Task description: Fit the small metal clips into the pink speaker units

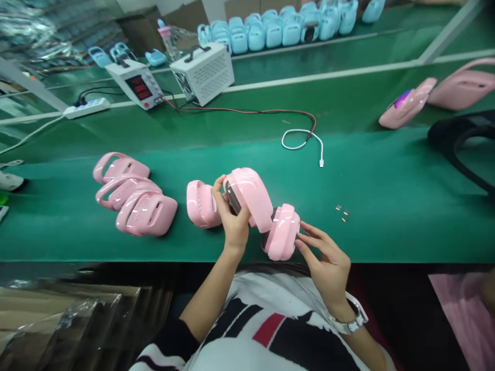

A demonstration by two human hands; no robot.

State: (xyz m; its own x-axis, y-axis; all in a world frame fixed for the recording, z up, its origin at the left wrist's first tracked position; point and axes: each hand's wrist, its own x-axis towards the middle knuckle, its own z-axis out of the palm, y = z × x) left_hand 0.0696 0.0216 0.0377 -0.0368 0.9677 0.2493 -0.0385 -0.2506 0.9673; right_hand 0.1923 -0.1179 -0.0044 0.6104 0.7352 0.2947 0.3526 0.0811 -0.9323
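My left hand (234, 221) is closed around a glossy pink handled device (253, 198) with a dark face, lifted and tilted above the green bench. My right hand (327, 263) has its thumb and fingertips at the right side of a second pink handled device (284, 233), near the bench's front edge; the two devices overlap in view. Just left of my left hand rests another pink device (201, 204), partly covered by my fingers. Several small dark chips or cards (344, 213) lie on the bench to the right.
Pink handled devices (147, 214) sit in a group at left. A white cable (301, 148) with red-black leads runs from a power supply (135, 85) and a grey box (203, 72). Blue devices (273, 28) line the shelf. At right are a lit pink device (408, 105) and a black curved object (460, 139).
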